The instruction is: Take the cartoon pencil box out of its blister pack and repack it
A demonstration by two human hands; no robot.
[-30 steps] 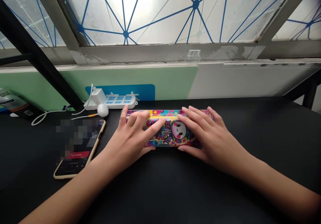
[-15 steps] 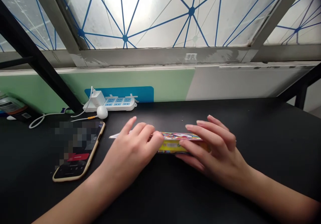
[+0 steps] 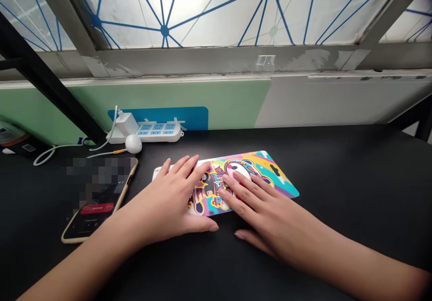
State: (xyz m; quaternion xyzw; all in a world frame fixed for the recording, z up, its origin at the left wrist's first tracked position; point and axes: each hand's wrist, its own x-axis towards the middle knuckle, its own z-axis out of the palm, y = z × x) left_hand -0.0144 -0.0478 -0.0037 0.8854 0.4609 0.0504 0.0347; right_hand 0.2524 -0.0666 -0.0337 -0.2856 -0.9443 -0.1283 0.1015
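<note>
A flat, colourful cartoon-printed packet (image 3: 216, 200) with a cartoon bear face and a dark hang-hole mark at its right end lies on the black table. My left hand (image 3: 180, 193) rests on its left part, fingers spread and thumb on the near side. Over the middle, my right hand (image 3: 259, 206) lies flat with outstretched fingers, its thumb just off the near edge. Neither hand grips the packet. The hands cover part of the print and most of the packet's pale left end.
A phone (image 3: 101, 206) in a pale case lies left of my left hand. Behind it stand a white power strip (image 3: 158, 132) with a plugged-in charger (image 3: 126, 123), a white round object (image 3: 133, 144) and a cable. A bottle (image 3: 20, 141) lies at the far left. The black table (image 3: 354, 179) meets the wall below a window.
The packet, seen edge-on between my hands before, now lies flat with its printed face up. Both hands have gone from holding it to resting spread on top. The view has tilted down slightly.
</note>
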